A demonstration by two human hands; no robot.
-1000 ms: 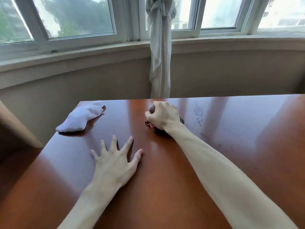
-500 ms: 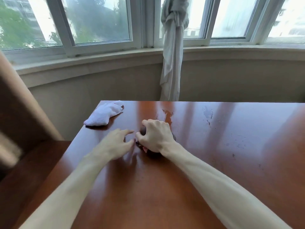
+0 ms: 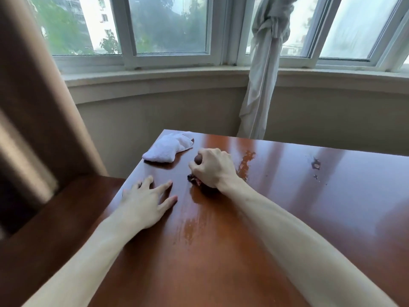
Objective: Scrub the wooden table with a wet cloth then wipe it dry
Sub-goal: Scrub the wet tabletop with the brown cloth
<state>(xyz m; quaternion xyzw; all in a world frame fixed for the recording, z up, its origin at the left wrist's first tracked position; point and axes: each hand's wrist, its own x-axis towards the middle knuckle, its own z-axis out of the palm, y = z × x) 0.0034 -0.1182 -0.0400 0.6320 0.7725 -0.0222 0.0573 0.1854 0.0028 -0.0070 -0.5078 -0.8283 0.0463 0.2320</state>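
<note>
On the table (image 3: 287, 218), your right hand (image 3: 212, 168) grips the dark wet cloth (image 3: 194, 179) to scrub; left hand (image 3: 146, 200) spreads flat nearby for bracing, white cloth (image 3: 167, 147) parked beyond for drying.

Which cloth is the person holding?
The dark cloth, bunched under the right hand. The white cloth lies untouched at the table's far corner.

Knotted white curtain (image 3: 263, 69) before the bay window (image 3: 168, 25).
</note>
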